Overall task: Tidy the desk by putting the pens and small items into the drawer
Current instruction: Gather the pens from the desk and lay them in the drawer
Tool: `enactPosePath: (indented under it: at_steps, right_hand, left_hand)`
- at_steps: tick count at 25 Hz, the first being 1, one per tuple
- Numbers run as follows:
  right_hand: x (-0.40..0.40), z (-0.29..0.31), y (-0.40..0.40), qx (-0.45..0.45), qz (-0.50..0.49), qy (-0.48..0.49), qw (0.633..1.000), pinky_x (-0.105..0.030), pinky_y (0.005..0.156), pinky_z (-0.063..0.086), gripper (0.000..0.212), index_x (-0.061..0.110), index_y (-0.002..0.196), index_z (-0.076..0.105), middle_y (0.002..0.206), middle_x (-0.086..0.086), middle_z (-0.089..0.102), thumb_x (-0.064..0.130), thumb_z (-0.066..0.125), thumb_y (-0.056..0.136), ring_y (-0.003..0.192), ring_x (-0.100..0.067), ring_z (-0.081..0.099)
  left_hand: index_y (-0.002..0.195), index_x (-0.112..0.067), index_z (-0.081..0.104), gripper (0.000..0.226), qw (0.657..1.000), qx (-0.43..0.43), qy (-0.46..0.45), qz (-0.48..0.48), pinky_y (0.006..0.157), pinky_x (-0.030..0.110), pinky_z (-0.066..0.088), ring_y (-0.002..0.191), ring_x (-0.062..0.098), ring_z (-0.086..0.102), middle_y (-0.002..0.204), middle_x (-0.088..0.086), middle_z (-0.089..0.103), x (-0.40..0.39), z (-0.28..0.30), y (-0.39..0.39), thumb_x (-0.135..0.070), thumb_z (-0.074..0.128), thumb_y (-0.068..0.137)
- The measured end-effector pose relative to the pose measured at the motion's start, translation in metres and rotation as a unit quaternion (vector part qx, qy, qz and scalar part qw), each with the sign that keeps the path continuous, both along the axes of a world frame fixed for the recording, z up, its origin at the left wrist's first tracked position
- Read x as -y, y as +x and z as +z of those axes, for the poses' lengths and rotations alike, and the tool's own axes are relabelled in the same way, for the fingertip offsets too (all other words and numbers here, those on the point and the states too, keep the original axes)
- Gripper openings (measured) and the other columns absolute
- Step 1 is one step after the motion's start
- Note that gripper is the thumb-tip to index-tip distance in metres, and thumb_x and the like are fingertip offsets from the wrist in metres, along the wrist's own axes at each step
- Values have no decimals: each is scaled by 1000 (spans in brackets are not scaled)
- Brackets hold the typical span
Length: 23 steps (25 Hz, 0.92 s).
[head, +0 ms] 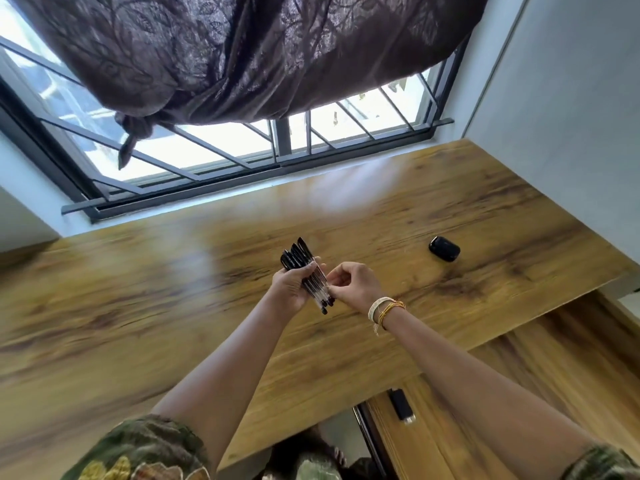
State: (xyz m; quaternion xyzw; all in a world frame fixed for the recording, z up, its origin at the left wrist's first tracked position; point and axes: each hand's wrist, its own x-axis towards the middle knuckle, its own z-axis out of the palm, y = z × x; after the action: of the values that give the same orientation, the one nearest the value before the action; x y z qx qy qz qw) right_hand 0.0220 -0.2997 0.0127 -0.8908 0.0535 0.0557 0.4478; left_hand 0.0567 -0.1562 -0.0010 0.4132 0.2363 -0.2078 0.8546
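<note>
Far left of both hands: window w/ dark metal grille (pixel 221 150); a knotted purple-brown curtain (pixel 242 53) hangs over its upper part, knot dangling at the left.

Left hand (pixel 290 285) is raised above the wooden desk (pixel 138 289), palm toward the camera, fingers curled round a bundle of pens (pixel 308 275); so it's holding them, not slack. Pens are black-capped w/ clear barrels; caps fan up and away past the fingertips, the other ends stick out below the palm toward the person. Exact count can't be told; they overlap.

Right hand (pixel 349 284) sits just beside the left one, touching the bundle on its right side; thumb and forefinger look pinched on the lower ends of the pens, other fingers curled in; whether it grips one pen or several can't be told. Thread bracelets (pixel 384 308), white and orange, wrap the right wrist.

So pens lie between the 2 hands, held in the air over the desk, not resting on it.

Right of the right hand and further away: small black case (pixel 444 248), rounded, lying on the desk well apart from both hands.

Below the right forearm, near the person: open drawer (pixel 485 427) w/ wood-grain bottom; a small black item (pixel 402 406) w/ a silver end lies in it close to the desk edge.

Patterned green sleeves show at the bottom corners.
</note>
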Motion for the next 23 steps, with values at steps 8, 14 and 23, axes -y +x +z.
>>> enactPosePath:
  at_steps: [8,14,23]
  right_hand:
    - [-29,11,-38,-312,108,285,900,-27,70,60,22,1,101,61,91,-14,67,13,69,86,79,-20,69]
    - [-53,-2,-85,-348,88,346,867,-37,81,59,28,-5,108,60,95,-19,69,7,69,85,85,-27,71]
    - [-64,2,-162,-329,71,383,860,-35,75,61,25,-7,111,58,92,-19,71,4,62,89,80,-26,73]
  left_hand:
    - [96,7,63,14,996,43,-29,-65,76,35,60,87,24,69,93,16,68,-34,9,-45,11,50,92]
    - [97,6,63,15,990,74,-14,-122,85,37,56,86,22,70,94,16,69,-58,6,-92,12,51,91]
    - [103,6,62,17,980,96,-5,-173,83,44,58,94,28,69,101,18,67,-72,10,-158,8,59,87]
